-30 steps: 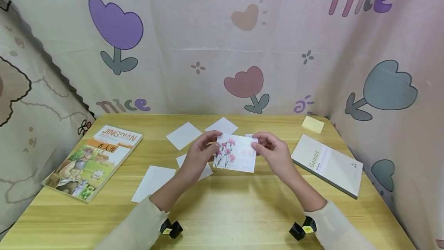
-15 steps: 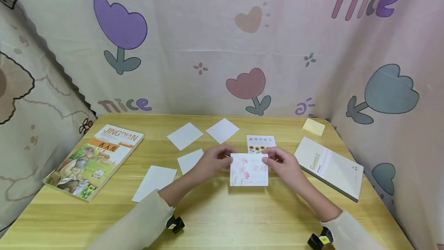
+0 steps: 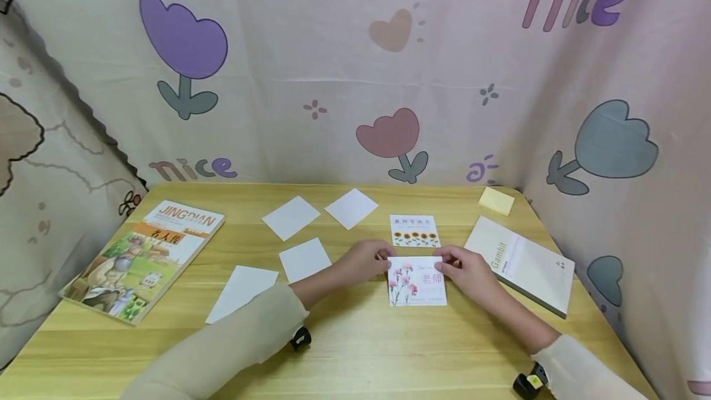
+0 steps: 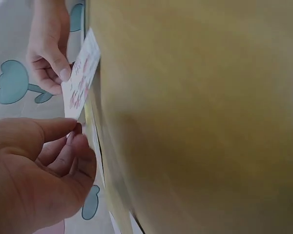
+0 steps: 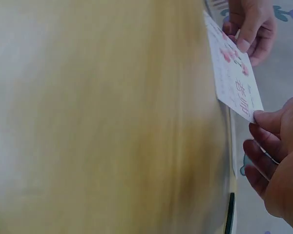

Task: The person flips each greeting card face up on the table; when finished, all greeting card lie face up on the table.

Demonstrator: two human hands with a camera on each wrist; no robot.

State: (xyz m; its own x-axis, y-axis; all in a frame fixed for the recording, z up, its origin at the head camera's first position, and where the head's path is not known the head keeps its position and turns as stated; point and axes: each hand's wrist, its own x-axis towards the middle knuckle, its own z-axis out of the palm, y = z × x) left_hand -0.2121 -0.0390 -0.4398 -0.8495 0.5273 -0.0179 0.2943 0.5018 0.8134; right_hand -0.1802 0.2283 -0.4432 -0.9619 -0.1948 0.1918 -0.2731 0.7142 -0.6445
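A white greeting card with pink carnations point(image 3: 416, 292) is held in front of the sunflower card point(image 3: 415, 231), just over the wooden table. My left hand point(image 3: 365, 263) pinches its upper left corner between thumb and fingers. At the upper right corner my right hand point(image 3: 465, 269) pinches it the same way. In the left wrist view the carnation card point(image 4: 81, 80) is seen slanted, with the left thumb on its near corner. The right wrist view shows the card point(image 5: 234, 73) face with red characters, the right thumb on its corner. Whether its lower edge touches the table I cannot tell.
Several blank white cards point(image 3: 291, 218) lie left of the hands. A colourful magazine point(image 3: 141, 261) is at the left, a pale Gambit book point(image 3: 522, 264) at the right. Behind that book sits a yellow sticky-note pad point(image 3: 497, 200). A printed curtain point(image 3: 289, 48) closes off the back.
Both hands have carried the carnation card rightward and down toward the table. The sunflower card behind it, mostly hidden at first, now shows fully.
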